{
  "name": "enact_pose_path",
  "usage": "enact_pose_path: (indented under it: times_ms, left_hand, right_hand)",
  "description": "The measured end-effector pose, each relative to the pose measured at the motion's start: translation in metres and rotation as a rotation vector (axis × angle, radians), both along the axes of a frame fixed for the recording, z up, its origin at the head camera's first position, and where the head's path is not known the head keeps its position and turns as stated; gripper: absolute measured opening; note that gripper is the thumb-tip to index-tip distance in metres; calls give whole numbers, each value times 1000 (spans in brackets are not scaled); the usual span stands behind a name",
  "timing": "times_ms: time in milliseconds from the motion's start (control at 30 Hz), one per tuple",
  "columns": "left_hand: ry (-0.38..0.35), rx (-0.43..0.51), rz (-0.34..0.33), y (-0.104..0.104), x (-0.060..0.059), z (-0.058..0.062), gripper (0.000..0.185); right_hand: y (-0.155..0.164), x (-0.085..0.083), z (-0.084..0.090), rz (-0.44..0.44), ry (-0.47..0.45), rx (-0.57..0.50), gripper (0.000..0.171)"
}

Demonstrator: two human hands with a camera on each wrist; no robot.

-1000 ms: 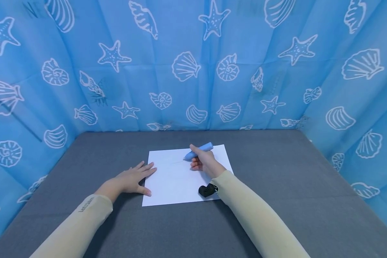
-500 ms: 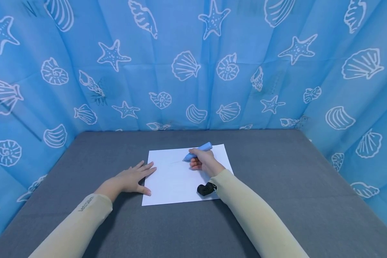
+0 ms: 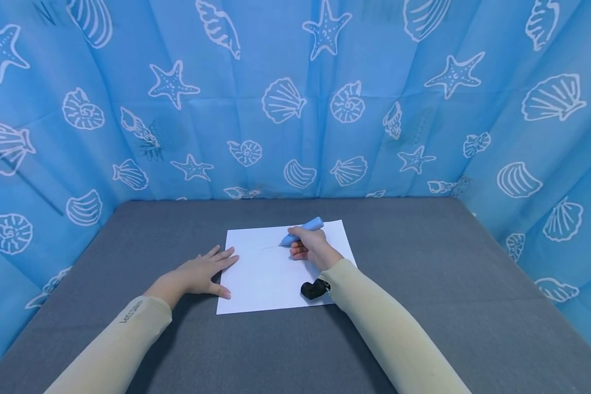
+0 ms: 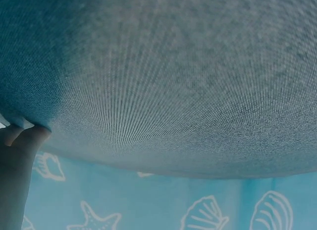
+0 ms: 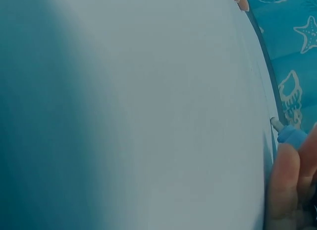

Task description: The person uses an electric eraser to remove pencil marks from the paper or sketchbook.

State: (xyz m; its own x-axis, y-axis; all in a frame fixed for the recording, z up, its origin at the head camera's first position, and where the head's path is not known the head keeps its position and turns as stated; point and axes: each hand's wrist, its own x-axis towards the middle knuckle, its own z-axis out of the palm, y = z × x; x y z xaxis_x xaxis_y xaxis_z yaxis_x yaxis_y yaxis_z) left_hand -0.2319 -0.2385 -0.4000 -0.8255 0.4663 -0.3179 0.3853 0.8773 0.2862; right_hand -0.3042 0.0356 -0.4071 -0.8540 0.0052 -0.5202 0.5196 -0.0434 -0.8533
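Observation:
A white sheet of paper (image 3: 266, 273) lies on the grey table (image 3: 423, 284). My right hand (image 3: 309, 246) grips a light blue pen (image 3: 302, 230) with its tip down on the sheet's upper middle. A faint line runs left of the tip. In the right wrist view the pen (image 5: 290, 135) meets the paper (image 5: 148, 111) at the right edge, beside my fingers (image 5: 285, 190). My left hand (image 3: 202, 273) lies flat, fingers straight, its fingertips on the paper's left edge. The left wrist view shows mostly the grey table (image 4: 173, 76) and part of the hand (image 4: 15, 155).
A black wrist camera mount (image 3: 315, 288) sits under my right forearm over the paper. Blue curtains (image 3: 295, 98) printed with white shells and starfish wall in the table at the back and both sides.
The right hand and pen shifted slightly left and up along the paper. The left hand has stayed put.

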Motion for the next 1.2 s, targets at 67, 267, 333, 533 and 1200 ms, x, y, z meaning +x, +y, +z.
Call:
enact_pose_path:
  times_ms: [67,267,333,533,1200]
  left_hand:
    - [-1,0,0,0,0,0,100]
    - [4,-1,-2,0,0,0,100]
    - [4,0,-1,0,0,0,100]
    - [-3,-5,7,0,1,0,100]
    - [-6,-12,16,-1,-4,-5,105]
  right_hand:
    - [0,1,0,1,4,3,25]
    - [-1,1,1,8,6,22,26]
    - [-1,2,1,2,11,30,27]
    - [-2,1,0,9,14,37,27]
    - [2,2,0,15,25,7,32]
